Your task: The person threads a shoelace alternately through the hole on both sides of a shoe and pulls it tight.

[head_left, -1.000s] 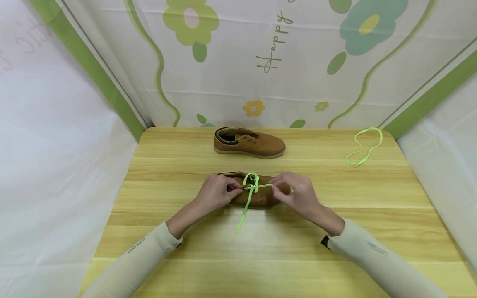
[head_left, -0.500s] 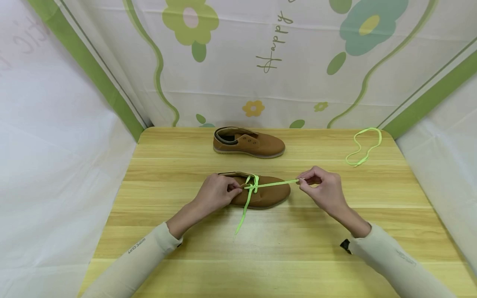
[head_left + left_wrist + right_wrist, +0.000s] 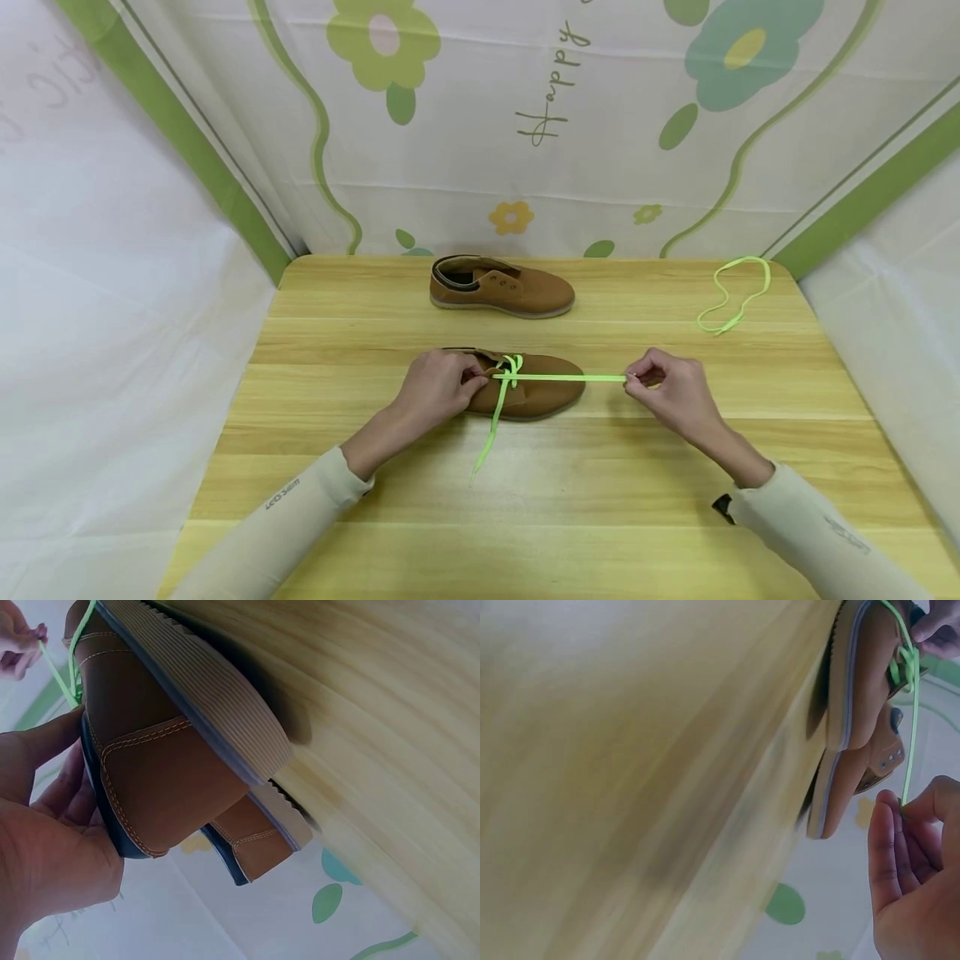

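A brown shoe (image 3: 551, 392) lies on the table, toe to the right, with a neon-green shoelace (image 3: 570, 377) threaded through its eyelets. At the shoe's opening, my left hand (image 3: 442, 385) pinches the edge of the lacing flap; the left wrist view shows the thumb and fingers at the collar. My right hand (image 3: 675, 393) is off to the right of the toe. Between its thumb and fingertips it pinches the lace end, which runs taut and straight over the shoe. The other lace end hangs toward the front, its tip on the table.
Behind stands a second brown shoe (image 3: 517, 292) without a lace, its eyelets showing. Another green shoelace (image 3: 735, 312) lies in a loose loop at the back right of the wooden table (image 3: 570, 517). A white printed cloth (image 3: 465, 158) hangs along the back edge.
My right hand has moved right, drawing the pinched lace out longer, and the loop above the eyelets has shrunk. The left hand has stayed nearly in place on the shoe.
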`<state>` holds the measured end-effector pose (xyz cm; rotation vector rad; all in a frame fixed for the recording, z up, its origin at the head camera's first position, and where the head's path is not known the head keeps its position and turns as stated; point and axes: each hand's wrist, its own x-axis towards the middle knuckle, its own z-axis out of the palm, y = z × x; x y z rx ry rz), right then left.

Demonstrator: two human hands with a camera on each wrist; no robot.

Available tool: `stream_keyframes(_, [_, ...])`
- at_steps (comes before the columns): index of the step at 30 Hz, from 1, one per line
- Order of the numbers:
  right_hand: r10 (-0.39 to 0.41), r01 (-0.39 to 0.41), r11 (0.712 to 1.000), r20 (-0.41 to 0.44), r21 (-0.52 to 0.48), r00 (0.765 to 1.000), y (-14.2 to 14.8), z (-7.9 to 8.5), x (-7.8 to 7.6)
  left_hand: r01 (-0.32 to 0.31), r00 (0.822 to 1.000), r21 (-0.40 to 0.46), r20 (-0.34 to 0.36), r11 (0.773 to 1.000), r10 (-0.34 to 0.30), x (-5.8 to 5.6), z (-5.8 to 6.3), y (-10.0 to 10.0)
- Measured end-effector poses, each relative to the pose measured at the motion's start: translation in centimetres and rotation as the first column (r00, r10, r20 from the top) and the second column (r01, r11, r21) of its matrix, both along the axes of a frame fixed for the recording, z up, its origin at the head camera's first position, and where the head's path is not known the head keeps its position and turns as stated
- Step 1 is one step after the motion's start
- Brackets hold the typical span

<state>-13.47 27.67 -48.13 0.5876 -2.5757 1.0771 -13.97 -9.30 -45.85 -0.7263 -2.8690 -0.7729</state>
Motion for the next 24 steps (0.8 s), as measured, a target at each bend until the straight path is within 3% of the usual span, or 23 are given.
stream_keyframes(12, [-0.027,0.03,0.997,-0.037,0.073,0.999,1.2,-0.5,-0.5,0.009,1.0,0.013,-0.01,1.0,-0.009,-0.2,0.0,-0.1])
stream_keyframes(18, [0.013,-0.013,1.0,-0.01,0.009,1.0,0.6,0.1,-0.6,0.019,1.0,0.018,-0.004,1.0,-0.019,-0.3,-0.2,-0.1])
stream_keyframes(24, [0.105,-0.102,0.991,0.03,-0.088,0.994,-0.8,1.0,-0.7,0.032,0.999,0.03,0.02,0.999,-0.033,-0.3,0.0,-0.3])
